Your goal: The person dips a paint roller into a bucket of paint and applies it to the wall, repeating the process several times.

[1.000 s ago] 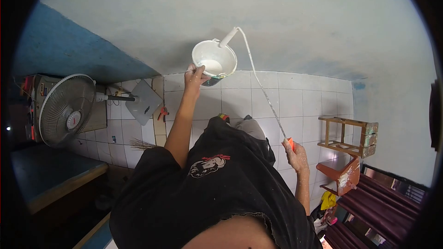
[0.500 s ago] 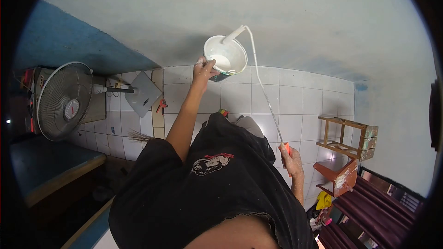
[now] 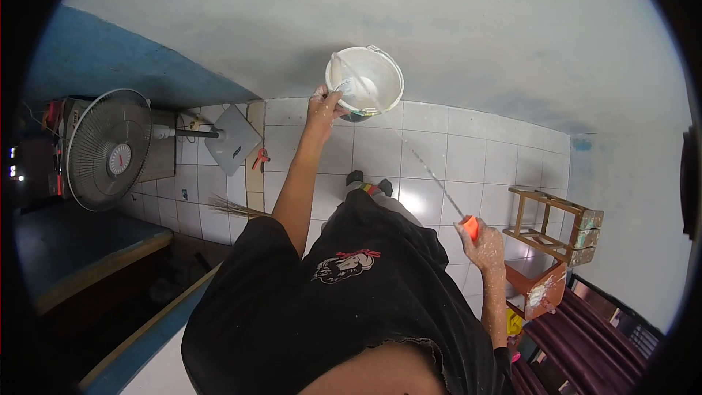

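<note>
My left hand [image 3: 325, 107] grips the near-left rim of a white paint bucket [image 3: 384, 77], thumb inside and fingers outside. White paint coats the bucket's inner wall. In my right hand [image 3: 482, 245] is the orange handle [image 3: 469, 228] of a paint roller, with the fingers closed around it. Its thin, paint-spattered rod [image 3: 431, 175] runs up and left to the bucket. The white roller head [image 3: 336, 71] lies against the left inside of the bucket, partly blurred. Specks of white paint dot my right hand and forearm.
A pale grey wall [image 3: 453, 29] rises just beyond the bucket. On the left stand a fan [image 3: 110, 150] and a blue-topped bench [image 3: 88, 241]. Red-handled pliers or a clamp [image 3: 261, 158] lie on the tiled floor. At the right are a wooden stool [image 3: 556, 223] and a brown chair [image 3: 537, 289].
The roller head has swung from the bucket's far rim to its left inner side. My right hand has moved right, and the bucket has shifted slightly right and tilted towards me.
</note>
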Tool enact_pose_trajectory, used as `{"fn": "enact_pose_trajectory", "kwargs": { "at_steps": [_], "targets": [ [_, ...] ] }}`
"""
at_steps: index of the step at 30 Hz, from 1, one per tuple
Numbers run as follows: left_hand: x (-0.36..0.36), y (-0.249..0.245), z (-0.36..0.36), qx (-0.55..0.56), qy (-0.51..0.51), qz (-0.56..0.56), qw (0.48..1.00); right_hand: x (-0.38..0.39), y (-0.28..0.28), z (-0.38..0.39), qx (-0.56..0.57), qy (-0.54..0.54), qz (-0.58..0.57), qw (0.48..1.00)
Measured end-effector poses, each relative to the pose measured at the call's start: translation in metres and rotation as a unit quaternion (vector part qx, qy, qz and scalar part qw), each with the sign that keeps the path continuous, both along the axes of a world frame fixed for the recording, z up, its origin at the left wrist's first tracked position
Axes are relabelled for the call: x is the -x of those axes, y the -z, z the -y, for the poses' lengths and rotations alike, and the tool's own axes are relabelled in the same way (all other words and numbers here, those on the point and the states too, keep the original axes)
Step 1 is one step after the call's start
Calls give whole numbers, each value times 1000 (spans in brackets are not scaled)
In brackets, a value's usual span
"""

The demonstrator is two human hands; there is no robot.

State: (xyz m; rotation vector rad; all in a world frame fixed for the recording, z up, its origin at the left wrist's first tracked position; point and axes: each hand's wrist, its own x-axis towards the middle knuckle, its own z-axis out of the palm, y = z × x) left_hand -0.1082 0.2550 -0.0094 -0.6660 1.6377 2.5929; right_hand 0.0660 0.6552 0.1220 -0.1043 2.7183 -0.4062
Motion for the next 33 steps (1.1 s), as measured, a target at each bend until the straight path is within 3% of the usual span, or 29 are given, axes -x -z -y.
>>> {"fn": "enact_pose_trajectory", "kwargs": {
  "at_steps": [7,13,16,19,21,24,27,31,32,33],
  "targets": [
    [-7,0,-6,-8,-15,5,1000,20,1,-2,41,27,-43,998],
    [-2,33,-5,-12,-25,23,999,16,-2,3,19,-18,62,998],
    [-7,64,-5,-10,-54,45,997,8,3,-4,62,-4,92,994],
    [-23,96,7,1,-101,79,992,4,7,-2,156,55,191,968],
    [-42,111,14,19,-142,111,983,4,4,6,282,153,314,894],
    [-75,128,37,25,-153,162,975,41,-2,43,259,176,357,880],
    [-113,146,64,5,-151,178,972,73,68,67,161,72,232,956],
    [-158,155,90,32,-162,206,964,129,175,130,62,126,248,958],
    [-163,147,93,38,-169,204,964,141,217,140,65,131,247,958],
    [-171,145,102,21,-144,216,965,149,262,145,150,192,305,921]
  ]
}}
